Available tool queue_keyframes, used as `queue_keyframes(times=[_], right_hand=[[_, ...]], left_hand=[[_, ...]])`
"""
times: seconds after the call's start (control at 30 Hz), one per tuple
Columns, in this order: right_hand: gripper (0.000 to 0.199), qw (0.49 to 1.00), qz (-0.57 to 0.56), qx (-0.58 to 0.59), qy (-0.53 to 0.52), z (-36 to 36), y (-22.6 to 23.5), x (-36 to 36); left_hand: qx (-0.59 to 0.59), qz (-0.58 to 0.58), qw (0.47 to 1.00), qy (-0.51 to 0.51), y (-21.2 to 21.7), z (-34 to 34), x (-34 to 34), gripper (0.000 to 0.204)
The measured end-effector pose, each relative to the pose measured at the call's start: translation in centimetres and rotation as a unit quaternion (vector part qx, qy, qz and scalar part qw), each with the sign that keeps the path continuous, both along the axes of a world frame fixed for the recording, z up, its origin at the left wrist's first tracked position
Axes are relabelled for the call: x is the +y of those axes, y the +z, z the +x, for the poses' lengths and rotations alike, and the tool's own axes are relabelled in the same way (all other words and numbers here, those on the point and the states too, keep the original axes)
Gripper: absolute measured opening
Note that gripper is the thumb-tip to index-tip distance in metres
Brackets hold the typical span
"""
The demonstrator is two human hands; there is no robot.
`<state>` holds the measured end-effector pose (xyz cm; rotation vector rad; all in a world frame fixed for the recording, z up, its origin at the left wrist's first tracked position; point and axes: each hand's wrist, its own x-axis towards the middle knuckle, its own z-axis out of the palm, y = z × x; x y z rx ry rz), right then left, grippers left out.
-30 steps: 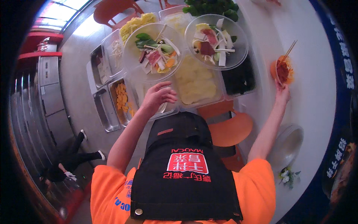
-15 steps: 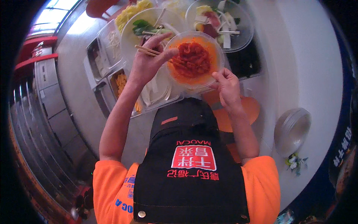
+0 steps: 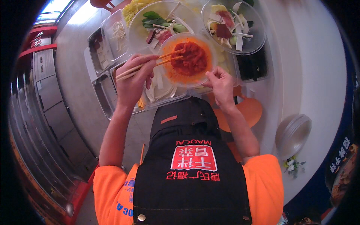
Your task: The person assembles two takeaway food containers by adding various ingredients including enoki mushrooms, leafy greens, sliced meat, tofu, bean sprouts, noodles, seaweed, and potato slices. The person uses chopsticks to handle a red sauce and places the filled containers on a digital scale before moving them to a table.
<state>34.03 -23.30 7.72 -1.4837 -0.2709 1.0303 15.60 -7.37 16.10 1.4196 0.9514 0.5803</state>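
Observation:
My left hand (image 3: 133, 80) grips a pair of wooden chopsticks (image 3: 129, 72) whose tips reach into red sauced meat strips (image 3: 192, 58). The meat sits in a clear round plastic bowl (image 3: 179, 81) smeared with orange-red sauce. My right hand (image 3: 221, 84) pinches the bowl's near right rim between thumb and fingers. Just beyond this bowl is a larger clear bowl (image 3: 135, 17) with greens, enoki mushrooms and a slice of meat. Another clear bowl (image 3: 258, 41) at the far right holds similar sliced vegetables and meat.
Metal trays (image 3: 100, 88) and a clear container of sprouts (image 3: 118, 35) stand at the left. A dark-filled tray (image 3: 252, 67) is at the right. Stacked clear bowls (image 3: 294, 135) lie beside white flowers (image 3: 293, 165). An orange stool (image 3: 240, 114) is below the counter.
My left hand has drawn back left and turned, so the chopsticks now point rightward into the meat. The bowl and my right hand have shifted slightly left.

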Motion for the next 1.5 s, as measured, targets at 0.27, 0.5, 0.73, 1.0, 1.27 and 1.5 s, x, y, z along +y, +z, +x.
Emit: queue_keyframes(times=[0.27,0.5,0.73,1.0,1.27,1.5], right_hand=[[0.019,1.000,-0.009,0.013,0.003,-0.9,-0.1,0.1],[0.018,1.000,-0.012,0.009,0.022,-0.8,-0.3,0.3],[0.019,0.999,-0.021,-0.001,0.028,-0.4,-0.8,0.3],[0.021,0.999,-0.044,0.009,0.009,-0.3,-1.1,0.2],[0.021,1.000,-0.013,0.013,0.014,-0.4,-1.0,0.2],[0.020,0.999,-0.029,0.000,0.028,-0.5,-0.9,0.1]], left_hand=[[-0.056,-0.032,0.997,0.030,-4.8,1.8,0.6,0.019],[-0.039,0.010,0.999,0.010,-5.8,2.1,0.6,0.020],[-0.083,-0.105,0.988,0.075,-5.4,1.4,0.7,0.022],[-0.062,-0.105,0.992,0.027,-3.8,0.2,-1.6,0.023],[-0.065,-0.137,0.985,0.078,-3.2,0.7,-1.7,0.020],[-0.083,-0.100,0.991,0.043,-5.6,2.7,-3.1,0.022]])
